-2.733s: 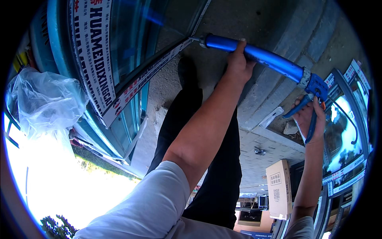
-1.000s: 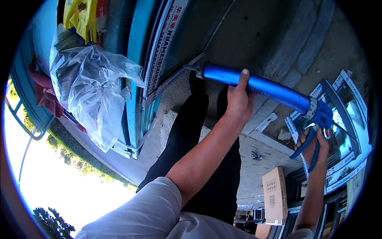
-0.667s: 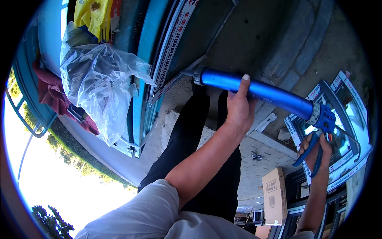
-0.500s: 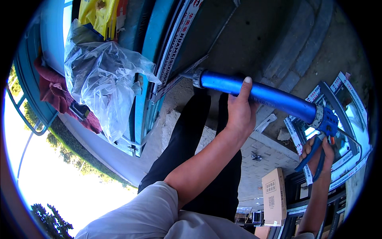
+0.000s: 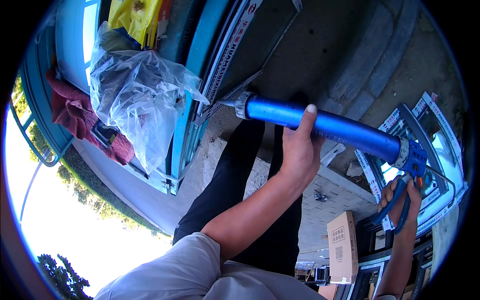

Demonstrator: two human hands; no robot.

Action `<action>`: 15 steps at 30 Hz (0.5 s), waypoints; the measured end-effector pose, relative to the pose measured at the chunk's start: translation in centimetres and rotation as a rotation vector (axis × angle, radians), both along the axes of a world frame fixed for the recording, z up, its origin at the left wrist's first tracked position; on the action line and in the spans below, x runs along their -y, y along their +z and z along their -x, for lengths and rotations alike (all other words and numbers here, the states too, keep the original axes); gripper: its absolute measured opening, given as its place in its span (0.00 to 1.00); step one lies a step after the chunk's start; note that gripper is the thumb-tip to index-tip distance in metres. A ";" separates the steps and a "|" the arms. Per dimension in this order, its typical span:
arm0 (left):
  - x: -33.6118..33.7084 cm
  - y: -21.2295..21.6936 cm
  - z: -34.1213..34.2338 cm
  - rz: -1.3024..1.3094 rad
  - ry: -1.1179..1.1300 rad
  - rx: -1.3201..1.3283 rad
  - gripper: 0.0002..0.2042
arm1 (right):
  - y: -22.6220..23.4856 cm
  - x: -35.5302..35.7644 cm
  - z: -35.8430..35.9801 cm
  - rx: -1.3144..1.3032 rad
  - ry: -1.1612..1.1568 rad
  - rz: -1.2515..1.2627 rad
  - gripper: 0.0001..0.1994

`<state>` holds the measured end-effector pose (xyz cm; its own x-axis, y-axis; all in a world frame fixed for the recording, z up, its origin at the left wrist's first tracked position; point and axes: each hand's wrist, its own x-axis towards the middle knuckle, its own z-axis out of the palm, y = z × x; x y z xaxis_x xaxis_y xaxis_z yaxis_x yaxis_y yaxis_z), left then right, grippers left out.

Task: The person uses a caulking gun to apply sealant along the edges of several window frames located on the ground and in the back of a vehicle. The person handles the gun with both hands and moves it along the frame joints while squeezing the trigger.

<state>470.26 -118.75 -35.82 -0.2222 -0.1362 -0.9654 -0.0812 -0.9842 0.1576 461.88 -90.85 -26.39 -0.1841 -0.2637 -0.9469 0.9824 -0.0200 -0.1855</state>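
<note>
Teal window frame (image 5: pixel 192 107) with taped edges fills 10 to 12 o'clock, leaning. Clear plastic bag (image 5: pixel 137 97) hangs on it at 10 o'clock, red cloth (image 5: pixel 75 117) just beside at 9, yellow bag (image 5: pixel 132 15) above at 11. Blue caulking gun (image 5: pixel 330 129) spans centre to 3 o'clock, nozzle tip at the frame's taped edge near 12. Left hand (image 5: pixel 299 150) wraps the barrel from below, thumb up over it. Right hand (image 5: pixel 402 200) at 4 o'clock is clenched around the gun's handle and trigger. Cardboard box (image 5: pixel 341 245) on paving at 5 o'clock.
</note>
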 end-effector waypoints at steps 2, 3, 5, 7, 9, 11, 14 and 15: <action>0.1 0.4 0.1 -0.001 -0.003 -0.008 0.16 | 0.1 -0.1 0.2 -0.003 -0.003 0.010 0.28; 0.1 0.5 0.2 -0.002 -0.004 -0.011 0.16 | 0.2 -0.1 0.3 -0.002 -0.008 0.013 0.28; 0.1 0.3 -0.2 0.002 -0.013 -0.028 0.19 | 0.3 -0.1 0.3 0.000 -0.017 0.026 0.28; 0.1 0.2 -0.3 0.004 -0.017 -0.033 0.20 | 0.2 -0.3 0.4 -0.001 -0.025 0.045 0.29; 0.0 0.2 -0.1 0.004 -0.019 -0.024 0.20 | 0.1 -1.0 0.5 0.007 -0.038 0.039 0.29; 0.1 0.4 0.1 -0.001 -0.028 0.011 0.19 | -0.1 -0.4 0.3 0.022 -0.071 0.000 0.30; 0.0 0.2 0.1 0.001 -0.031 0.018 0.19 | -0.2 1.3 0.2 0.035 -0.107 -0.103 0.30; -0.1 0.1 0.0 0.003 -0.030 0.012 0.19 | -0.6 1.4 0.1 0.026 -0.094 -0.123 0.30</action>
